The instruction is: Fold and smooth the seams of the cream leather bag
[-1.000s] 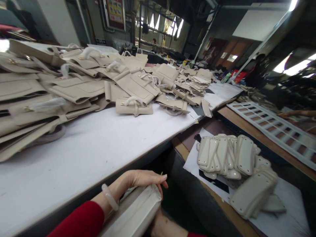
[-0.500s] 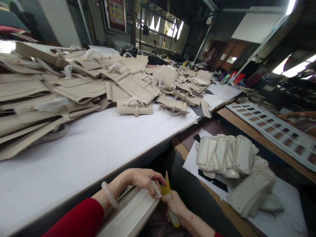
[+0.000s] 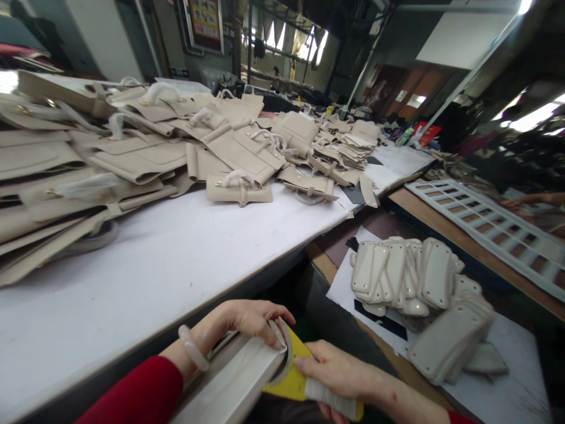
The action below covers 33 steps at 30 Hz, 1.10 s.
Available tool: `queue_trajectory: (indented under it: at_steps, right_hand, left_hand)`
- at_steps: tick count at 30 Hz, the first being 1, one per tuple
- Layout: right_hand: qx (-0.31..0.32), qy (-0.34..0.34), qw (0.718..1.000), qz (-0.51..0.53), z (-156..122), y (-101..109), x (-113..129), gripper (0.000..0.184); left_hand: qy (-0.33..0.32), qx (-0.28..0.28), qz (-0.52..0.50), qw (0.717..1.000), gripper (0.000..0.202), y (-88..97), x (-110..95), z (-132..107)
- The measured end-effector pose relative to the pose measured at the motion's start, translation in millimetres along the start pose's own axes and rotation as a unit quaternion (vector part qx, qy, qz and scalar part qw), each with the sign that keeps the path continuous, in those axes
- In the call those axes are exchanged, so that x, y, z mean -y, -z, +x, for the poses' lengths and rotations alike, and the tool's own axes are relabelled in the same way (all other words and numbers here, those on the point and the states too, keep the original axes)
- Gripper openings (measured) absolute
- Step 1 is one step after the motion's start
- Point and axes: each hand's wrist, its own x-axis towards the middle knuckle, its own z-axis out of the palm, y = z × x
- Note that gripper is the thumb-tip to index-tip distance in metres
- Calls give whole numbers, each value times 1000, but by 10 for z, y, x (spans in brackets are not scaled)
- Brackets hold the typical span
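My left hand (image 3: 253, 321), with a pale bangle at the wrist, grips the end of a long whitish folded piece (image 3: 238, 374). It looks like a bag part with a smooth pale face; its lower portion runs out of view. My right hand (image 3: 333, 371) is closed around the whitish wrapped handle of a flat yellow scraper-like tool (image 3: 286, 377). The yellow blade lies against the end of the folded piece, just beneath my left fingers. A curved, greyish edge of the piece shows there beside the blade.
Many beige bag pieces (image 3: 242, 153) with wrapped handles pile up on the white table (image 3: 176, 253). To the right, stacked pale padded pieces (image 3: 397, 271) rest on white paper (image 3: 507, 353). Beyond lies a white slotted frame (image 3: 481, 229), with another person's arm (image 3: 538, 200) near it.
My right hand has moved right and turned the yellow tool, whose broad side now shows against the piece's end. My left hand keeps its grip almost in place.
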Motion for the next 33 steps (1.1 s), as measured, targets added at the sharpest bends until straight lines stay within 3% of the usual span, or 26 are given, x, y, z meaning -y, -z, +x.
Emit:
queue_trajectory:
  at_steps: [3,16,23,28,33]
  right_hand:
    - [26,-22,999,20,-18,-3,47,35]
    - [0,-61,998,-4,-4,-118,192,35]
    - [-105,23,994,37,203,-373,-30,65]
    - [-138,57,986,69,393,-590,2,80]
    - [-189,27,980,59,577,-839,-46,86]
  left_hand:
    - [10,-6,16,1000,83,5,-17,-16]
    - [7,-28,59,998,99,13,-26,-46]
    - [18,-35,2,999,107,-33,-60,-51]
    - [20,-59,-112,992,107,-110,-39,-18]
    - [-35,-130,-143,981,90,-175,-20,-21]
